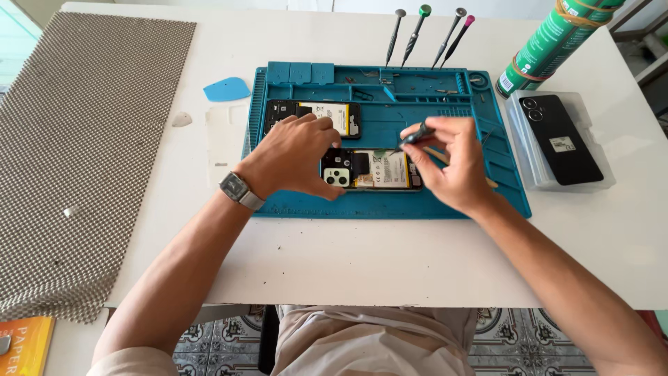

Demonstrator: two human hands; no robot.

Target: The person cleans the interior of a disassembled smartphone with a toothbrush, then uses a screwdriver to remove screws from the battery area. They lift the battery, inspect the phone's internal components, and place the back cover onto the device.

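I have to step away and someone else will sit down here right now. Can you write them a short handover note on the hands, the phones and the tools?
Left hand: rests on the camera end of the opened phone, steadying it on the blue work mat.
Right hand: holds a small screwdriver, tip down at the phone's right part.
Second opened phone: lies just behind, on the same mat.
Done: both phones have their backs off, batteries showing.
Left: work inside the front phone is under way; neither phone is closed.
Nearby: four spare screwdrivers behind the mat, blue pry pick to the left, closed black phone to the right.
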